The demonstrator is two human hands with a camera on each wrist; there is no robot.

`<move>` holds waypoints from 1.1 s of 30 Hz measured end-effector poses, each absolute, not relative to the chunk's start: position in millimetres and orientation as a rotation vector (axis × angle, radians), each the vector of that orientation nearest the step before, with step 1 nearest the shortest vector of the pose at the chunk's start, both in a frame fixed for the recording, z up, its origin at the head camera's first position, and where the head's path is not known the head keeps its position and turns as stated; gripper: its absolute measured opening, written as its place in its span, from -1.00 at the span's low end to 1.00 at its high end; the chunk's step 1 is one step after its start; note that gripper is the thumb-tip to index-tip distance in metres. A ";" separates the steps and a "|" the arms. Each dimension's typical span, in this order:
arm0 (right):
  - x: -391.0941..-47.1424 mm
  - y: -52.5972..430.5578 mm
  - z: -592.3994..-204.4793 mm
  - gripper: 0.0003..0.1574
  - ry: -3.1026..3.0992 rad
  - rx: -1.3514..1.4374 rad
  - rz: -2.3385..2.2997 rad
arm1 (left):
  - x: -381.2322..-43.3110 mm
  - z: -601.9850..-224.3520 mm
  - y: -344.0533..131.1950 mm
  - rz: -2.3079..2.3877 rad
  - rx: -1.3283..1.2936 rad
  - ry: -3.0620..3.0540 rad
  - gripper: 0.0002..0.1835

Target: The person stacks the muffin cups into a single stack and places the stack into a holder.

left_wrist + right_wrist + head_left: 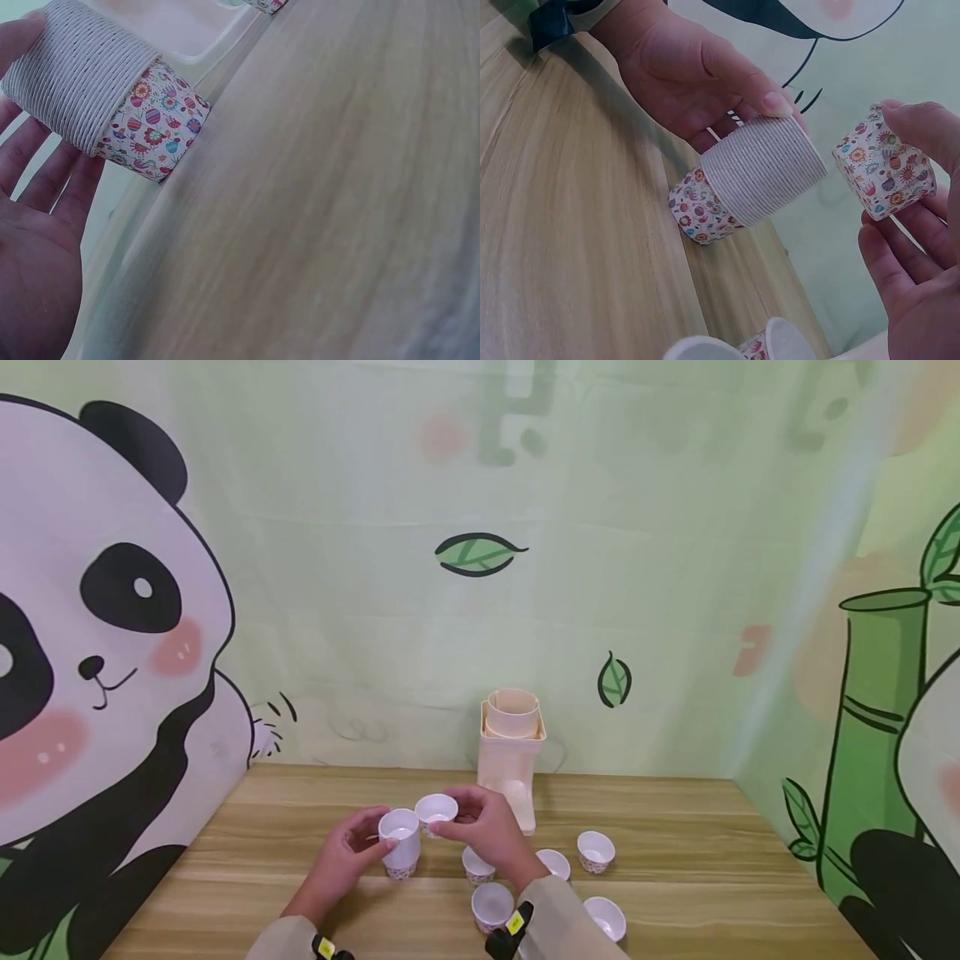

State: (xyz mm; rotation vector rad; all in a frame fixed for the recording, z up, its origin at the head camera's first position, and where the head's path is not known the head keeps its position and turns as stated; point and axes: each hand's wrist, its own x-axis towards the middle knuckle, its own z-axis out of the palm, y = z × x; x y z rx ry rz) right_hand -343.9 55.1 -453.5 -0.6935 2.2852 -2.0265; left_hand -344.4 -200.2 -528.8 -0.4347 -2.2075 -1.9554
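A stack of nested white paper cups (400, 839) with a flowered base stands on the wooden table. My left hand (351, 852) grips its upper part, thumb on the near side and fingers behind. Just right of the stack's rim, my right hand (491, 827) pinches a single flowered paper cup (889, 165) between thumb and fingers. That cup is held up off the table, apart from the stack in the right wrist view. The left wrist view shows the stack's ribbed rims (82, 75) and flowered bottom cup (157, 120).
Several loose cups stand around the right forearm, among them one cup (596, 852) at the right and another cup (492, 906) nearer. Behind the hands rises a pale pink holder (506, 760) with a round cup-like top. The wooden table (712, 860) meets a printed backdrop.
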 end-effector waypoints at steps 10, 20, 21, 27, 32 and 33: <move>-346.1 47.3 -452.7 -0.39 2.279 -0.675 -2.026 | -341.5 -526.9 -197.3 -1.959 -0.496 -2.189 -0.46; -351.3 34.6 -454.8 -0.41 2.220 -0.706 -2.049 | -344.5 -527.6 -199.0 -1.959 -0.432 -2.198 -0.47; -351.8 33.2 -455.1 -0.42 2.215 -0.718 -2.050 | -344.7 -527.9 -199.4 -1.958 -0.433 -2.194 -0.47; -354.4 26.0 -456.8 -0.45 2.220 -0.736 -2.039 | -344.3 -528.9 -200.3 -1.952 -0.459 -2.182 -0.46; -356.0 22.6 -458.3 -0.47 2.215 -0.751 -2.033 | -344.4 -528.2 -200.1 -1.963 -0.460 -2.187 -0.46; -356.3 21.9 -458.4 -0.47 2.214 -0.756 -2.029 | -344.4 -527.9 -200.0 -1.964 -0.460 -2.192 -0.45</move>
